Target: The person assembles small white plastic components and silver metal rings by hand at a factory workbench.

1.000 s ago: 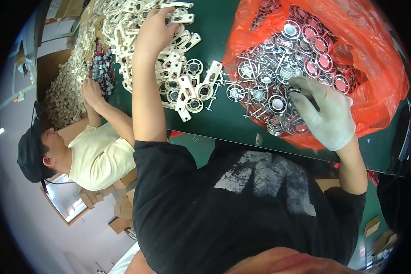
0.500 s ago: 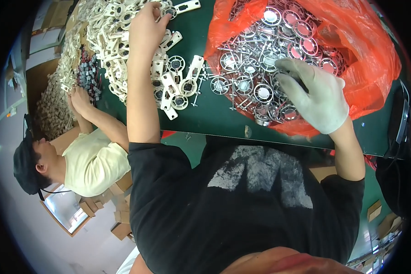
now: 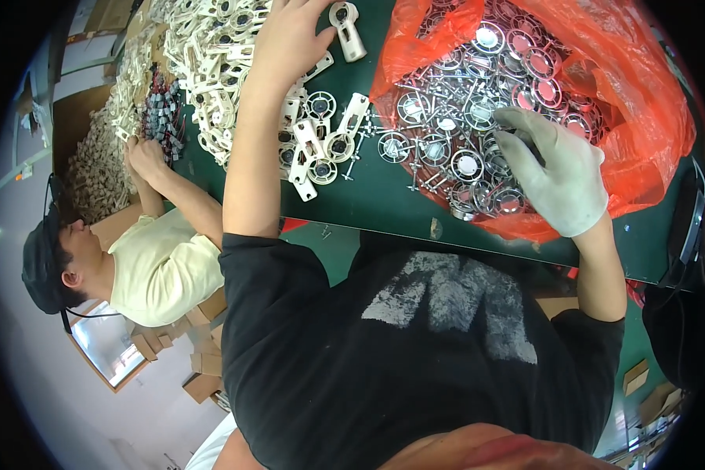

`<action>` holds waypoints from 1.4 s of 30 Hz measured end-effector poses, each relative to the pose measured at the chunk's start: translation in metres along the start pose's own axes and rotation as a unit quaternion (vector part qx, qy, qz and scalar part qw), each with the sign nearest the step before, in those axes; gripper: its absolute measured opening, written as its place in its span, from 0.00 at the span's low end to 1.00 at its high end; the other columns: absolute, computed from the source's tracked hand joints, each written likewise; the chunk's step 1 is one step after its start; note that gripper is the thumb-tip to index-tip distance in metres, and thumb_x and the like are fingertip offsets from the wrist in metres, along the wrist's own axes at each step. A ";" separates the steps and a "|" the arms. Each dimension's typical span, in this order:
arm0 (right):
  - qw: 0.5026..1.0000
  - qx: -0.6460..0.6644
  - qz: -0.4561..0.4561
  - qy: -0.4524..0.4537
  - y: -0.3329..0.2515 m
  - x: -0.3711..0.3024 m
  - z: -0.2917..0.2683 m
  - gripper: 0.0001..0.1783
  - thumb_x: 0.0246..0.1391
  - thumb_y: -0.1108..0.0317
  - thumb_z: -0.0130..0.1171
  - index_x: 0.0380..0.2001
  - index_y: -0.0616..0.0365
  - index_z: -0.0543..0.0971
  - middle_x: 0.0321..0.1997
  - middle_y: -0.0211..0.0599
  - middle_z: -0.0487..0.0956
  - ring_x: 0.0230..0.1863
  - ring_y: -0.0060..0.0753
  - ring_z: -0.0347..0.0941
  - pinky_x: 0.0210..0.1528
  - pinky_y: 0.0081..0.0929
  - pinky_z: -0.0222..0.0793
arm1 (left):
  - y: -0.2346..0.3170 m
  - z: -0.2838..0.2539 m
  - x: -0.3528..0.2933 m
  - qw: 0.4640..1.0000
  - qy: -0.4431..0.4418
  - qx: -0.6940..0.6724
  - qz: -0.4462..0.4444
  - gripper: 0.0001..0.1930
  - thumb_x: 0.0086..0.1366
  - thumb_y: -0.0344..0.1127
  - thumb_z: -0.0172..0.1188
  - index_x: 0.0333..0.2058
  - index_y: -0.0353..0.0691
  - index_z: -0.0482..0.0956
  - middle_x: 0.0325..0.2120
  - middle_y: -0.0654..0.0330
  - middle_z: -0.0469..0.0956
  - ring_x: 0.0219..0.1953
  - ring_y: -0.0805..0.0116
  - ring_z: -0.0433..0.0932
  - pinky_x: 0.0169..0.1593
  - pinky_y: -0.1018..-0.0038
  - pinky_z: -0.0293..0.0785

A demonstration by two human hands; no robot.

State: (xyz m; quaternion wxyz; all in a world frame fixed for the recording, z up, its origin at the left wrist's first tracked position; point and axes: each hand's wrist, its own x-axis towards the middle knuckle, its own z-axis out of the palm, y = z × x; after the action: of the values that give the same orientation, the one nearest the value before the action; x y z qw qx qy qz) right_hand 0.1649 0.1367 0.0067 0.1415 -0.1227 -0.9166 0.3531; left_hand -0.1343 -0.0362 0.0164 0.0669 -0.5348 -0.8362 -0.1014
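Under gloved right hand (image 3: 552, 176): metal discs (image 3: 454, 133); left hand (image 3: 290, 39) on white brackets (image 3: 219, 55).

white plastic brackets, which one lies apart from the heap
The white bracket at the top, just right of the bare left hand; it lies alone on the green table.

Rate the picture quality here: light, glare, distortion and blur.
Head view: bright, even light; glare flashes off the round metal parts in the orange bag; fisheye bends the green table edge and blackens the corners; the gloved right hand and bare left hand look sharp.
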 end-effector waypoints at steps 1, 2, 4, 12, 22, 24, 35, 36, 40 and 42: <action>1.000 -0.001 0.000 0.004 0.001 0.000 0.000 0.12 0.57 0.59 0.65 0.43 0.48 0.84 0.33 0.35 0.86 0.31 0.38 0.84 0.31 0.33 0.78 | 0.008 -0.006 0.006 0.998 -0.050 -0.003 -0.039 0.18 0.54 0.28 0.65 0.45 0.40 0.78 0.44 0.53 0.77 0.50 0.49 0.75 0.55 0.61 0.73; 1.000 -0.003 0.004 0.005 0.002 -0.001 0.001 0.12 0.57 0.59 0.65 0.43 0.48 0.84 0.33 0.35 0.86 0.31 0.38 0.84 0.31 0.33 0.78 | 0.016 -0.011 0.010 0.992 -0.100 -0.005 -0.077 0.17 0.54 0.29 0.67 0.44 0.39 0.77 0.43 0.53 0.77 0.50 0.50 0.75 0.55 0.61 0.74; 1.000 0.027 0.012 0.005 -0.001 0.000 0.002 0.11 0.57 0.61 0.65 0.43 0.48 0.85 0.33 0.35 0.86 0.32 0.37 0.84 0.33 0.31 0.78 | -0.001 -0.003 0.001 0.997 -0.064 -0.007 -0.034 0.19 0.57 0.38 0.69 0.46 0.41 0.78 0.39 0.54 0.82 0.43 0.53 0.82 0.46 0.62 0.78; 0.995 0.035 -0.041 0.078 -0.002 0.002 0.000 0.18 0.53 0.68 0.68 0.49 0.52 0.81 0.34 0.37 0.84 0.32 0.38 0.83 0.35 0.30 0.78 | 0.038 -0.063 -0.025 0.991 0.089 0.086 -0.057 0.20 0.51 0.49 0.73 0.39 0.47 0.79 0.28 0.61 0.83 0.31 0.57 0.83 0.32 0.63 0.77; 0.976 -0.067 0.079 0.190 0.013 0.013 0.000 0.21 0.58 0.59 0.67 0.50 0.60 0.80 0.27 0.46 0.83 0.27 0.47 0.82 0.33 0.34 0.78 | 0.151 0.013 0.005 0.981 0.109 -0.150 0.059 0.24 0.50 0.35 0.72 0.49 0.47 0.80 0.36 0.65 0.82 0.35 0.62 0.82 0.37 0.71 0.78; 0.960 -0.039 0.258 0.103 0.016 0.018 -0.017 0.19 0.59 0.58 0.65 0.48 0.59 0.81 0.26 0.44 0.83 0.27 0.41 0.83 0.34 0.31 0.78 | 0.150 0.023 0.011 0.986 0.110 -0.129 0.007 0.19 0.52 0.38 0.70 0.43 0.42 0.79 0.34 0.61 0.80 0.34 0.60 0.82 0.31 0.67 0.78; 0.969 -0.066 0.232 0.054 0.013 0.018 -0.019 0.23 0.56 0.53 0.66 0.50 0.57 0.82 0.34 0.51 0.84 0.37 0.50 0.84 0.40 0.37 0.78 | 0.144 0.006 0.004 0.969 0.162 -0.165 0.091 0.20 0.56 0.39 0.68 0.47 0.41 0.81 0.36 0.60 0.81 0.35 0.59 0.82 0.34 0.68 0.78; 0.963 -0.102 0.249 0.000 0.009 0.018 -0.021 0.23 0.56 0.53 0.66 0.50 0.55 0.82 0.34 0.51 0.84 0.38 0.49 0.84 0.41 0.36 0.78 | 0.145 0.009 -0.001 0.958 0.166 -0.212 0.095 0.23 0.51 0.36 0.70 0.48 0.44 0.80 0.36 0.62 0.80 0.35 0.60 0.81 0.33 0.69 0.79; 0.985 -0.032 0.171 0.020 -0.005 0.008 -0.012 0.19 0.54 0.56 0.66 0.46 0.52 0.83 0.27 0.42 0.83 0.31 0.45 0.83 0.33 0.37 0.79 | 0.150 0.016 -0.012 0.942 0.102 -0.285 0.144 0.28 0.47 0.28 0.67 0.52 0.46 0.82 0.46 0.60 0.84 0.44 0.58 0.81 0.49 0.67 0.77; 0.991 -0.043 0.123 0.019 0.001 0.003 -0.003 0.17 0.52 0.57 0.67 0.43 0.52 0.83 0.25 0.40 0.83 0.29 0.43 0.83 0.30 0.37 0.78 | 0.147 0.031 -0.013 0.916 0.134 -0.316 0.209 0.26 0.47 0.27 0.65 0.50 0.45 0.83 0.49 0.59 0.83 0.48 0.57 0.81 0.53 0.66 0.75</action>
State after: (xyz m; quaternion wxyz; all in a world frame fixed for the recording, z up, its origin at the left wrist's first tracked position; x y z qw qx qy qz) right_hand 0.1631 0.1407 0.0086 0.1096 -0.2469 -0.9060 0.3257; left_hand 0.0049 0.0196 -0.0018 0.0256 -0.6720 -0.6131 -0.4146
